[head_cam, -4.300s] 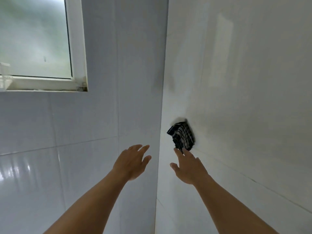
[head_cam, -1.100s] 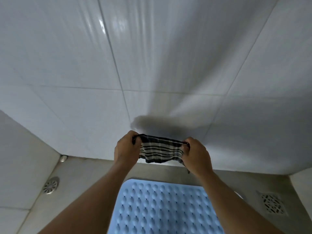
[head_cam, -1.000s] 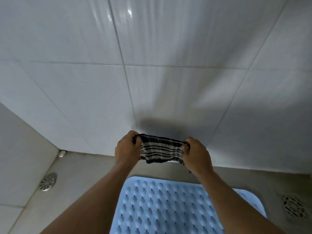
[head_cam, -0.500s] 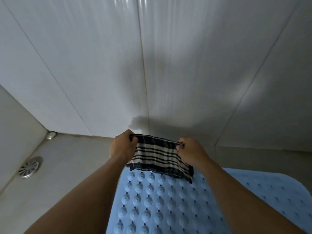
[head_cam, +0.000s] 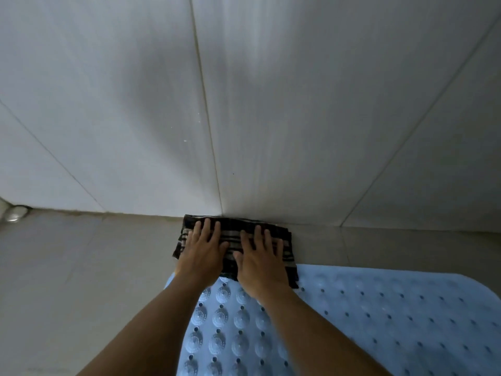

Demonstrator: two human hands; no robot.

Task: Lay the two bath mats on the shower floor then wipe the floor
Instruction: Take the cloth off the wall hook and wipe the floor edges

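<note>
Left hand: the left hand [head_cam: 202, 248] lies palm down on the cloth [head_cam: 235, 227], just past the far edge of the bath mat [head_cam: 379, 308]. Its fingers are straight, slightly spread and point at the wall [head_cam: 284, 104]. It presses flat and grips nothing.
Right hand: the right hand [head_cam: 260, 259] lies the same way just beside the left, flat and uncurled on the cloth, with its wrist over the mat's far edge.
Thumbs: they point toward each other and are close, with a narrow band of cloth between them.
Forearms: both reach forward over the left part of the mat, coming in from the lower edge of the view.
Cloth: dark with pale stripes and folded, it lies on the floor [head_cam: 81, 267]. Its far edge is against the foot of the wall and its near right corner overlaps the mat's far edge.
Mat edges: the mat is pale blue and studded with a rounded far-right corner, and it runs out of view below and to the right.
Open room: there is a broad stretch of grey floor left of the mat and a narrow strip between the mat's far edge and the wall, right of the cloth.
Far left of the mat: a small shiny metal fitting [head_cam: 15, 213] sits at the wall's foot, too blurred to tell what it is.
Count: two hands, one cloth, one bath mat in view, one metal fitting.
</note>
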